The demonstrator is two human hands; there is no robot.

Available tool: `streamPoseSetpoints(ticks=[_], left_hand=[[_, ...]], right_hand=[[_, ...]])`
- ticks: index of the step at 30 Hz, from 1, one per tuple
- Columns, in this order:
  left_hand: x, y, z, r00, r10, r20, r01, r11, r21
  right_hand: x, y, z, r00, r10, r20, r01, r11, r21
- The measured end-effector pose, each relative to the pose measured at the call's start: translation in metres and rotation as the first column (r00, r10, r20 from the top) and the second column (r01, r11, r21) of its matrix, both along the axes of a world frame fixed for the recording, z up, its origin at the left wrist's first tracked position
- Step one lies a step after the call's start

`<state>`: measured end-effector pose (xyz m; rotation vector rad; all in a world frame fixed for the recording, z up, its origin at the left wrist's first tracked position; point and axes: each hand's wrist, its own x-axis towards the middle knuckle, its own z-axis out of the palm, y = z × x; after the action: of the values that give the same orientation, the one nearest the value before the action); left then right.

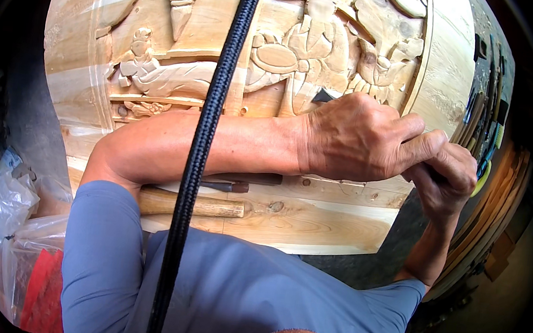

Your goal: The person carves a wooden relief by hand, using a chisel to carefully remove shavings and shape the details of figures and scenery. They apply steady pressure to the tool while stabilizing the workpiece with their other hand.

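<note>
A broad wooden panel [446, 68] lies in front of me, carved in relief with figures and a framed border. My left hand [372, 138] is closed low over its right part, the forearm crossing the panel from the left. A short dark chisel blade [323, 95] sticks out from under the left hand and lies against the carving beside a robed figure [313, 42]. My right hand [448, 174] is curled shut just right of the left one, at the panel's right side, in line with the chisel. The handle is hidden by the hands.
Near the panel's front edge lie a wooden handle [221, 208] and slim brown-ended tools [232, 187], partly under my left arm. More hand tools [476, 116] line the right side, by stacked curved boards [486, 213]. Plastic bags [10, 199] are at left. A black braided cord [212, 97] crosses the view.
</note>
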<state>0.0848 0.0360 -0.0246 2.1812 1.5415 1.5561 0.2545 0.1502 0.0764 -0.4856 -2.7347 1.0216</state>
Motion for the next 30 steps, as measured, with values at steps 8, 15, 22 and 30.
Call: streamPoseSetpoints(ticks=[8,15,22,30], left_hand=[[-0.002,0.0,0.004,1.0,0.023,0.003,-0.023,1.0,-0.005],[-0.001,-0.002,0.0,0.998,0.04,0.04,-0.042,0.998,0.042],[0.003,0.002,-0.002,0.997,-0.045,0.067,0.039,0.995,0.087],[0.003,0.006,-0.002,0.993,-0.093,0.068,0.089,0.994,0.061]], right_hand=[[0.0,0.001,-0.002,0.999,-0.023,-0.033,0.023,1.0,0.002],[-0.007,0.004,0.008,0.997,0.062,0.041,-0.064,0.996,0.056],[0.008,-0.005,0.009,1.0,-0.006,0.009,0.006,0.999,0.048],[0.012,-0.005,0.01,0.999,-0.049,0.02,0.049,0.999,0.019]])
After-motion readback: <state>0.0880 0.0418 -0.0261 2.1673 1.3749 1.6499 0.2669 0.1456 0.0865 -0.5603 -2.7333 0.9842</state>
